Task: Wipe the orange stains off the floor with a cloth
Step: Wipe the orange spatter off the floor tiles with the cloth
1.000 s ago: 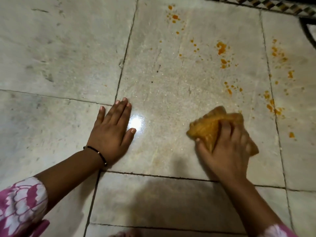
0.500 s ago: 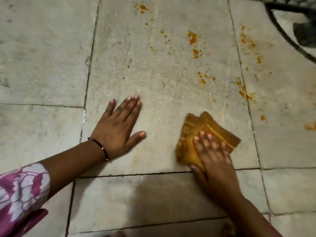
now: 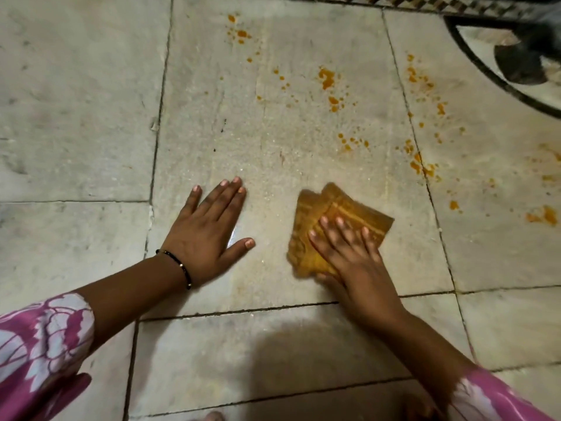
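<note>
My right hand presses flat on a folded orange-yellow cloth lying on the pale stone floor. Its fingers spread over the cloth's near half. My left hand rests palm down on the floor to the left of the cloth, fingers apart, holding nothing. Orange stains dot the tile beyond the cloth. More orange stains run along the grout line to the right and onto the right tile.
A dark curved inlay band with a dark shape inside it crosses the far right corner. A patterned border strip runs along the far edge. Dark grout lines divide the tiles. A shadow falls on the near tile.
My right hand has pulled the cloth back toward me and left, away from the stains, and flattened it. My left hand has stayed planted on the floor.
</note>
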A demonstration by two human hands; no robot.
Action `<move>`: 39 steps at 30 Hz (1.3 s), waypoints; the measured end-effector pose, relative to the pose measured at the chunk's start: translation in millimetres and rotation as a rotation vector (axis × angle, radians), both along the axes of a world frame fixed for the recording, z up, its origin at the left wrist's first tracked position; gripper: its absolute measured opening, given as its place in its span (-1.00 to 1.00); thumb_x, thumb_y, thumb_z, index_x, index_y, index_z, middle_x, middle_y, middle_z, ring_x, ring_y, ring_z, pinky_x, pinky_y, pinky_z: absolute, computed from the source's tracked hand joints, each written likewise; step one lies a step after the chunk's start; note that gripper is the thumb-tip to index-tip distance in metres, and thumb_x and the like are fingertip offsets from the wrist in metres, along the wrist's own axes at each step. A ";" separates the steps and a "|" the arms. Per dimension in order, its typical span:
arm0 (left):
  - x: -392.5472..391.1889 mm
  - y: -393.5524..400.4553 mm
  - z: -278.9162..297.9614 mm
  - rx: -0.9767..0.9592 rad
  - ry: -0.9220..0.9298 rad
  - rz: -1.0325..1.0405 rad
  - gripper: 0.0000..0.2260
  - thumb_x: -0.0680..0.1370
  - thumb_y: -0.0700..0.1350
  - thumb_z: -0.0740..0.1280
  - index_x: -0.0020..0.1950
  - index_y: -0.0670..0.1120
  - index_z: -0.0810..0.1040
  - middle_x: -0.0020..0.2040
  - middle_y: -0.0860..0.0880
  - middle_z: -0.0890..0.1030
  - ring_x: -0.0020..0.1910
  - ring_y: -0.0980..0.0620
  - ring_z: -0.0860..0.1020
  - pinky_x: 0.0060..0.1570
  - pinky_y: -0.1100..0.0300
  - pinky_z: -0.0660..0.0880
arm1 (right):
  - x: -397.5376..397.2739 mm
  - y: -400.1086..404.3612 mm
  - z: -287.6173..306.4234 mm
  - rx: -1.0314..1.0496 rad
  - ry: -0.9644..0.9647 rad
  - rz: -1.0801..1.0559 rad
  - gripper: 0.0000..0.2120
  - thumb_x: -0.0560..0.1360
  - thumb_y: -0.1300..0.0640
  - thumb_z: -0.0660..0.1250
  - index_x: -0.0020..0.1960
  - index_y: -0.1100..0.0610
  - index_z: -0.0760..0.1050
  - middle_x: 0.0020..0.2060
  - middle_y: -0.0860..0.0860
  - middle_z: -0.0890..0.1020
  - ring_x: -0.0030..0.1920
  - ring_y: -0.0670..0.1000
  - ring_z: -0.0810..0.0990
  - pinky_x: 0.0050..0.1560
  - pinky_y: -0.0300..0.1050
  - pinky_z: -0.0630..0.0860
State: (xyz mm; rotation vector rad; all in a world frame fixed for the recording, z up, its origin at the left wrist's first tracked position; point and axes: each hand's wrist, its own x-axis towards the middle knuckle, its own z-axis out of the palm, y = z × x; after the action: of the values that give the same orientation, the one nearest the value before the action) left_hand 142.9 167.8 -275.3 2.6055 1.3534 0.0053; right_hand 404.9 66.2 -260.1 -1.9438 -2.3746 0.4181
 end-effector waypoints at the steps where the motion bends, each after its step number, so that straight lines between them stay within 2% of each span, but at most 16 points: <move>1: 0.0 0.2 -0.3 0.002 -0.003 0.001 -0.29 0.55 0.30 -0.06 0.54 -0.14 0.08 0.55 -0.08 0.06 0.52 -0.01 0.04 0.45 -0.13 -0.03 | 14.2 -16.0 0.4 -0.007 -0.027 0.045 -0.44 0.58 -0.21 -0.03 0.53 -0.14 -0.04 0.53 -0.06 0.07 0.53 -0.04 -0.08 0.48 -0.03 -0.17; 3: -0.8 0.6 -1.7 0.005 -0.007 -0.003 -0.30 0.55 0.28 -0.05 0.54 -0.14 0.08 0.55 -0.08 0.06 0.52 -0.01 0.04 0.46 -0.13 -0.03 | 41.5 -38.3 3.7 -0.019 -0.064 0.033 -0.44 0.59 -0.24 -0.09 0.54 -0.12 -0.04 0.52 -0.01 0.12 0.53 -0.03 -0.03 0.48 -0.05 -0.13; 5: -1.5 0.6 -2.3 0.009 -0.011 0.000 -0.31 0.55 0.28 -0.05 0.54 -0.14 0.08 0.55 -0.08 0.07 0.52 -0.01 0.04 0.46 -0.12 -0.04 | 58.2 -36.4 5.7 -0.016 -0.052 -0.102 -0.43 0.59 -0.24 -0.09 0.54 -0.06 0.01 0.51 0.03 0.13 0.53 -0.01 -0.01 0.49 -0.05 -0.13; 10: -0.8 0.1 -1.9 0.011 -0.021 -0.001 -0.31 0.55 0.28 -0.04 0.54 -0.14 0.09 0.55 -0.08 0.08 0.52 -0.01 0.04 0.46 -0.12 -0.04 | 32.4 53.4 1.5 0.095 -0.028 -0.535 -0.42 0.59 -0.14 0.03 0.53 0.07 0.09 0.53 0.05 0.07 0.53 0.06 -0.06 0.47 0.05 -0.19; 12: -0.8 -0.5 -1.9 0.009 -0.018 0.002 -0.31 0.54 0.28 -0.03 0.54 -0.13 0.09 0.55 -0.07 0.07 0.52 0.00 0.03 0.46 -0.11 -0.05 | 3.4 82.8 0.4 0.066 -0.030 -0.489 -0.45 0.61 -0.09 0.08 0.54 0.05 0.06 0.54 0.04 0.04 0.54 0.07 -0.09 0.45 0.02 -0.24; 15: -0.8 0.2 -1.2 0.003 -0.020 -0.001 -0.31 0.54 0.29 -0.03 0.54 -0.13 0.08 0.55 -0.07 0.07 0.52 0.01 0.03 0.46 -0.10 -0.05 | -41.4 78.0 -3.0 0.085 0.024 -0.211 -0.42 0.59 -0.08 0.14 0.54 0.03 0.07 0.54 -0.01 0.07 0.53 0.01 -0.09 0.43 -0.04 -0.29; 18: -0.4 -0.2 -0.4 0.005 -0.022 0.000 -0.31 0.55 0.29 -0.05 0.54 -0.14 0.09 0.55 -0.08 0.08 0.52 -0.01 0.05 0.46 -0.12 -0.04 | -45.4 22.6 -7.0 0.066 0.008 -0.063 -0.41 0.54 -0.11 0.10 0.52 0.04 0.13 0.49 -0.02 0.18 0.51 -0.01 0.05 0.47 0.02 -0.15; 22: -0.1 0.7 -1.5 0.011 -0.032 0.002 -0.31 0.55 0.28 -0.04 0.53 -0.14 0.12 0.54 -0.09 0.10 0.51 -0.02 0.07 0.45 -0.13 -0.01 | 2.8 -30.3 -4.2 0.037 -0.007 -0.209 -0.42 0.56 -0.10 0.05 0.53 0.02 0.05 0.48 -0.05 0.17 0.50 -0.06 0.03 0.48 -0.07 -0.16; 25: -0.8 1.1 -2.1 0.008 -0.040 0.005 -0.31 0.54 0.28 -0.02 0.53 -0.14 0.12 0.54 -0.08 0.11 0.51 -0.02 0.09 0.45 -0.14 -0.01 | 18.6 2.5 -0.1 0.084 0.016 -0.418 -0.43 0.56 -0.08 0.06 0.53 0.07 0.10 0.50 -0.01 0.16 0.50 -0.08 -0.04 0.49 0.00 -0.15; 28: -1.5 0.8 -2.3 0.007 -0.039 0.005 -0.31 0.54 0.28 -0.02 0.53 -0.14 0.12 0.54 -0.09 0.11 0.51 -0.03 0.08 0.45 -0.14 -0.01 | 4.8 64.9 0.9 0.102 -0.032 -0.553 -0.45 0.61 -0.06 0.09 0.54 0.08 0.06 0.53 0.02 0.10 0.52 -0.01 -0.08 0.48 0.07 -0.18; 30: -1.1 0.1 -2.0 0.005 -0.036 0.006 -0.31 0.54 0.28 -0.03 0.53 -0.14 0.12 0.54 -0.09 0.11 0.51 -0.02 0.08 0.45 -0.12 -0.02 | -13.3 95.5 1.1 0.069 -0.070 -0.497 -0.44 0.61 -0.08 0.08 0.55 0.05 0.03 0.54 0.01 0.05 0.53 0.04 -0.09 0.46 0.04 -0.23; 33: -0.7 0.9 -1.1 0.006 -0.029 0.006 -0.31 0.54 0.28 -0.03 0.53 -0.14 0.12 0.54 -0.09 0.11 0.51 -0.03 0.08 0.46 -0.11 -0.03 | -44.6 102.7 -0.2 0.072 -0.049 -0.214 -0.41 0.60 -0.08 0.12 0.55 0.04 0.02 0.54 -0.01 0.05 0.54 0.03 -0.08 0.45 0.01 -0.26; 37: -0.8 1.5 -2.4 0.003 -0.039 0.002 -0.30 0.54 0.29 -0.02 0.54 -0.13 0.10 0.55 -0.08 0.09 0.52 -0.02 0.07 0.46 -0.13 -0.02 | -45.0 37.6 -6.1 0.095 -0.066 0.105 -0.44 0.55 -0.03 0.09 0.52 0.07 0.14 0.49 0.01 0.22 0.50 0.00 0.07 0.46 0.05 -0.09; 39: -0.2 2.1 -1.9 0.004 -0.040 0.002 -0.30 0.54 0.29 -0.02 0.53 -0.13 0.10 0.54 -0.08 0.10 0.52 -0.02 0.07 0.46 -0.12 -0.03 | -7.7 9.6 -3.5 0.029 -0.109 0.211 -0.43 0.53 0.02 0.07 0.52 0.03 0.08 0.49 -0.03 0.20 0.50 -0.05 0.06 0.46 0.02 -0.05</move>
State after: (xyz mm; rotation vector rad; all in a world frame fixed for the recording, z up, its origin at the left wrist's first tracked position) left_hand 142.7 169.8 -277.2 2.5926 1.3445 0.0593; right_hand 397.2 75.8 -263.7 -1.7529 -2.6506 0.2903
